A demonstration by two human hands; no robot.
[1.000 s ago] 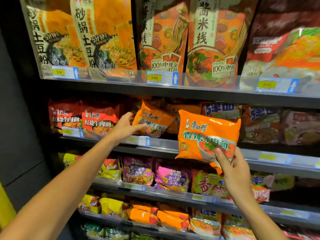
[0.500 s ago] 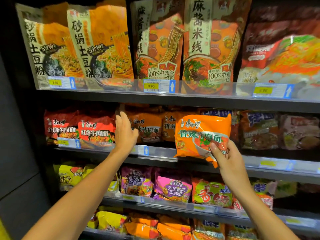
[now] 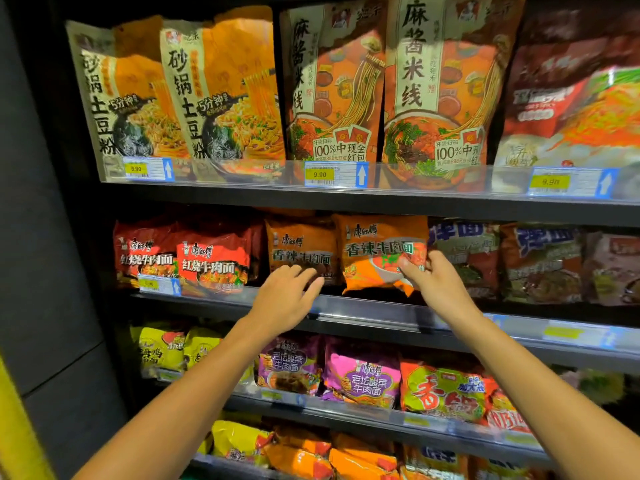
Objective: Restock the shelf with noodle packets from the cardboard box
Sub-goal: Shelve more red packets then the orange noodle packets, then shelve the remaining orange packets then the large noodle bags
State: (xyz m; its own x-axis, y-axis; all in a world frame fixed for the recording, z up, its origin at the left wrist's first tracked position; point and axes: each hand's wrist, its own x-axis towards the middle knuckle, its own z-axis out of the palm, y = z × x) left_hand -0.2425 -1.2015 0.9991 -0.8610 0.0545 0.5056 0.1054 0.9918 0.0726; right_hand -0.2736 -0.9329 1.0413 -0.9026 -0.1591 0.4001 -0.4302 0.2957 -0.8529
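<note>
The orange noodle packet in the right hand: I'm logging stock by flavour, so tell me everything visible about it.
The orange noodle packet is a glossy, crinkled plastic pouch with white and green Chinese lettering and a picture of a red bowl. It stands roughly upright at the front of the second shelf, beside a matching, dimmer orange packet on its left. The right hand pinches its lower right part; its bottom edge sits about at the shelf lip.

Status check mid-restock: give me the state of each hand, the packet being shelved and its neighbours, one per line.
right hand: pinching the orange noodle packet's lower right corner
orange noodle packet: upright, on the second shelf
left hand: open, holding nothing, at the shelf edge
darker orange packet: upright, beside it
red packets: upright, faced forward
</note>
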